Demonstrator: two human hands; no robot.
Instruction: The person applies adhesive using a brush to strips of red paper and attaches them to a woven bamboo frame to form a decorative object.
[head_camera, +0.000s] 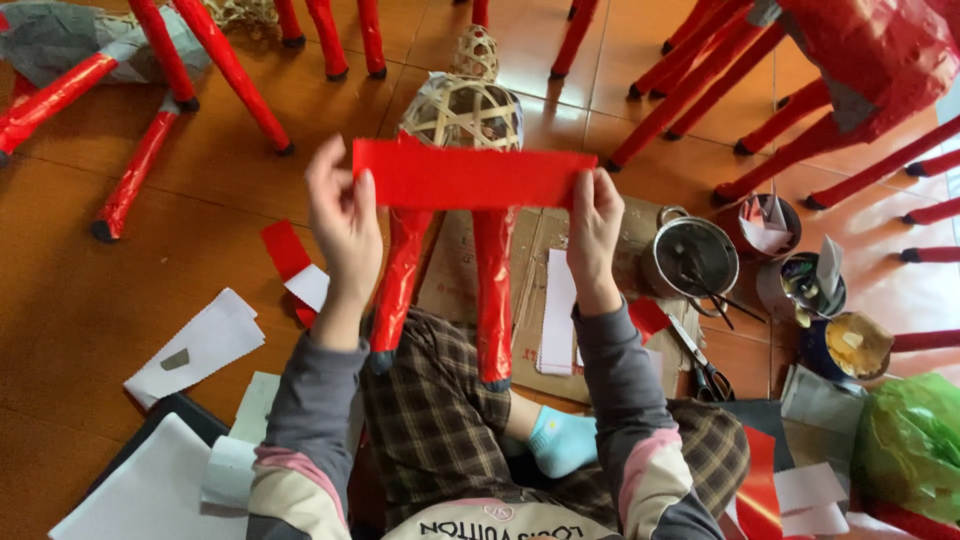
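You hold one long rectangular strip of glossy red paper (470, 178), stretched flat and level between your two hands. Your left hand (345, 225) pinches its left end, thumb in front and fingers curled close behind; your right hand (595, 230) pinches the right end the same way, fingers nearly closed on the paper.

Just behind the strip, between your hands, stands one woven bamboo lattice frame (462, 112) shaped like a rounded body, bare and pale on top. Two legs of it are wrapped in shiny red paper (493, 295) and run down from under the strip to your lap, resting on your checked trousers.

Right of your right hand sit four round tins: one grey metal pot (690, 255) with thin tools inside, one holding folded paper scraps (768, 225), and two smaller ones beyond, the nearest with a yellowish paste (858, 345). One pair of black-handled scissors (700, 365) lies below the pot. One flattened brown cardboard sheet (530, 290) lies under your right wrist, with a white paper strip (558, 312) on it.

Left of your left hand lie a small red paper offcut (285, 250) and several white paper sheets (195, 345) on the smooth orange tiled floor (90, 300). Other red-wrapped frame legs (215, 60) stand all around, well apart from your hands.
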